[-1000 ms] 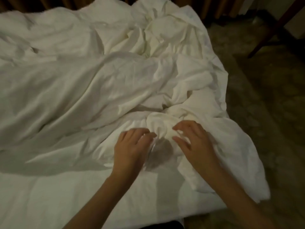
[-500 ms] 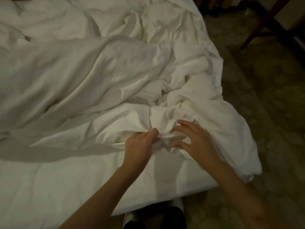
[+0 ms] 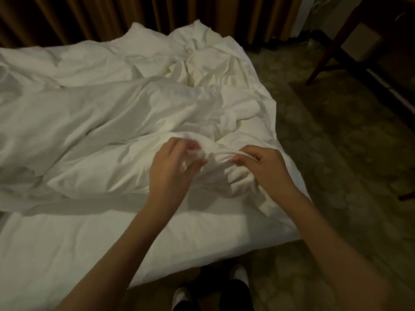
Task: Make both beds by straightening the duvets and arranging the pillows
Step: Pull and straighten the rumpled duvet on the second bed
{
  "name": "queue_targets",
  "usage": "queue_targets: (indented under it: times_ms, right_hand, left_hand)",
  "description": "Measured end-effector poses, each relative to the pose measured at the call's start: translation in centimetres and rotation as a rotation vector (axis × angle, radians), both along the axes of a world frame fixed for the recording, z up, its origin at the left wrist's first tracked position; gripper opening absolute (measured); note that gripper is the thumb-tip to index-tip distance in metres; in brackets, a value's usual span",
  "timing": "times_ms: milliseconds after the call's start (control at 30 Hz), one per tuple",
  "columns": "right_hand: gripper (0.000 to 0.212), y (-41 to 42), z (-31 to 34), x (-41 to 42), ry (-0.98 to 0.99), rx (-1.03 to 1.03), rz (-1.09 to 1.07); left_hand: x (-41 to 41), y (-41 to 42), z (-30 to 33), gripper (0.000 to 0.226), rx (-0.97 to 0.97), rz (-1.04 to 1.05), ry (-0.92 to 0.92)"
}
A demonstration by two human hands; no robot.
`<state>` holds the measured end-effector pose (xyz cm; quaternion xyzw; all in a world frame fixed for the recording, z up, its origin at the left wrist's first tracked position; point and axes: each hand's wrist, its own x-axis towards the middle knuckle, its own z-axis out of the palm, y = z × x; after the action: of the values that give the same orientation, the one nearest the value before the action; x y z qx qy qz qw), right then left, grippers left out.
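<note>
Right, scene: one bed is filling the left and middle of the view, bare sheet showing along the near edge, carpet lying to the right.
duvet: duvet is lying bunched and twisted across the bed, heaped toward the far right side, with one gathered corner sitting near the near right edge.
pillow: something plump is lying at the far side by the curtain; cannot tell if it is a pillow or more duvet.
chair: dark chair legs are standing well apart from the bed, upper right.
left hand: left hand is curling round the duvet corner, fingers and thumb closing on bunched fabric.
right hand: right hand is pinching a thin hem edge of the same corner between thumb and fingers, pulling it taut.
change: a second ago both hands were resting flat-ish on the bunch; now both are clamping onto it and lifting it off the sheet, hands spreading apart.
meaning: looks like the corner is getting found and opened out, so the duvet is becoming ready to be pulled straight.
progress: early, I'd judge; duvet is still crumpled and pillows are not arranged.
risk: hem grip is looking thin and may be slipping under a hard tug.
</note>
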<state>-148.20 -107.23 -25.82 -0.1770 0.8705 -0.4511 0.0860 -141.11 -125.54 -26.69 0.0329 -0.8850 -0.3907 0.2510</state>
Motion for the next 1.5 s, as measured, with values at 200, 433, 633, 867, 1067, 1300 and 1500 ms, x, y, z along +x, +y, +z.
queue_targets:
  times_ms: [200,433,633,867,1067,1300,1500]
  right_hand:
    - [0.023,1.1,-1.6,-0.2,-0.008,-0.026,0.047]
    - [0.017,2.3,-3.0,0.0,-0.042,-0.03,0.068]
    - [0.019,1.8,-3.9,2.0,0.136,0.065,0.135]
    - [0.037,0.0,-1.8,8.2,0.414,-0.156,0.298]
    - [0.036,-0.2,-9.3,7.3,0.166,0.452,0.502]
    - [0.036,-1.7,-12.4,13.1,0.38,0.215,0.516]
    - [0.037,-10.1,-11.6,18.3,0.378,0.129,0.472]
  left_hand:
    - [3.3,0.9,-9.0,0.046,-0.305,-0.059,-0.086]
    - [0.6,1.9,-8.4,0.022,-0.382,0.021,-0.21]
    - [5.6,0.8,-2.4,0.015,0.042,-0.058,-0.466]
    - [9.4,1.2,4.2,0.034,0.235,-0.094,-0.492]
    - [13.2,0.5,-4.5,0.02,0.125,0.044,-0.455]
    - [21.7,-5.1,-9.3,0.02,-0.238,0.285,-0.316]
    - [24.2,-10.7,-10.2,0.021,-0.191,0.324,-0.293]
